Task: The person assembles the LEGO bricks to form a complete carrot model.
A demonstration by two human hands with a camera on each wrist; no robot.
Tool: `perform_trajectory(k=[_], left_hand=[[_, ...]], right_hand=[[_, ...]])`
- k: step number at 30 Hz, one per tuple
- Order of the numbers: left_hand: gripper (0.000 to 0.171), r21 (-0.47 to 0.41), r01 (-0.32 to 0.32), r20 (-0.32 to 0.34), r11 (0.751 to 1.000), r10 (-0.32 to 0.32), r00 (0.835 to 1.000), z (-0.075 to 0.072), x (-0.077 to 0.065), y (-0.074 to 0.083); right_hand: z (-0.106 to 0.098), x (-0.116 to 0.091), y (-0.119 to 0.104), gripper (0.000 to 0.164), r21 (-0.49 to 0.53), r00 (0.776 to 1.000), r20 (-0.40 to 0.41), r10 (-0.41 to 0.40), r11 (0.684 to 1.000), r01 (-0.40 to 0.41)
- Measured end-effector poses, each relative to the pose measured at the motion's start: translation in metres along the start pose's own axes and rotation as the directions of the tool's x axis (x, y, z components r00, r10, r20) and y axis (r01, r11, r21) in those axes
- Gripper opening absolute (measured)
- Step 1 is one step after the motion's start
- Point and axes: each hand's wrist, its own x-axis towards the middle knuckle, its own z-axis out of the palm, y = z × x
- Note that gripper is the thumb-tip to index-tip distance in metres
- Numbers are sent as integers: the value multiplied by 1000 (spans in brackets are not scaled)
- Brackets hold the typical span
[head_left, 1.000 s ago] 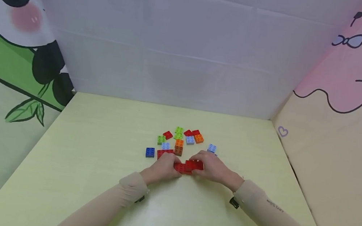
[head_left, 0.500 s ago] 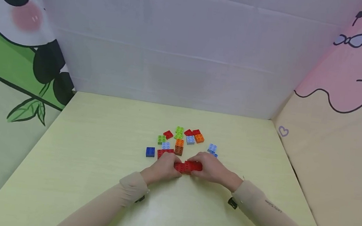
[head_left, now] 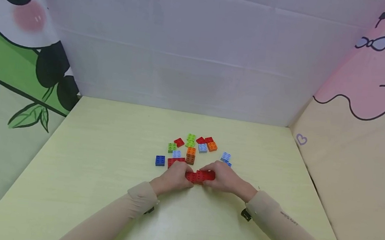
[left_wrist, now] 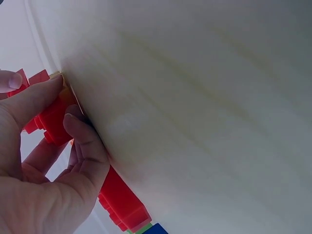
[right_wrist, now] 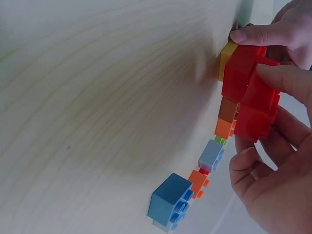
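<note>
Near the middle of the table my left hand (head_left: 174, 175) pinches a red toy brick (head_left: 190, 177) between thumb and fingers. From the other side my right hand (head_left: 226, 177) grips a second red brick (head_left: 206, 175), which overlaps the top of the first one. In the right wrist view this upper red brick (right_wrist: 256, 114) sits offset along the lower red brick (right_wrist: 239, 73). A yellow brick (right_wrist: 226, 59) shows under the lower red one, against the table, by the left thumb. My fingers hide parts of the bricks.
Beyond my hands lie a long red brick (head_left: 175, 161), an orange and brown stack (head_left: 190, 156), a dark blue brick (head_left: 160, 161), green bricks (head_left: 191, 140) and light blue bricks (head_left: 225, 156). A pale wall (head_left: 189, 81) stands behind the table (head_left: 113, 147).
The upper red brick has moved slightly left and down onto the lower red brick, with the right hand on it. The left hand holds nearly still.
</note>
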Motion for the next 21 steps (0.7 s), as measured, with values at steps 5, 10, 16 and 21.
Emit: perform_trajectory(k=[5, 10, 16, 21], left_hand=[[22, -11, 3, 4, 1000, -3, 1000, 0, 0, 1], [22, -16, 26, 5, 1000, -26, 1000, -2, 1, 2], [20, -10, 15, 8, 1000, -15, 1000, -2, 0, 2], [20, -17, 7, 10, 1000, -7, 1000, -1, 0, 1]], right_hand=[[0, 1, 0, 38, -22, 1000, 3, -8, 1000, 8], [0, 2, -2, 37, -42, 1000, -6, -10, 999, 9], [-1, 3, -2, 36, -54, 1000, 11, 0, 999, 1], [-3, 5, -5, 33, -96, 999, 33, -11, 995, 14]])
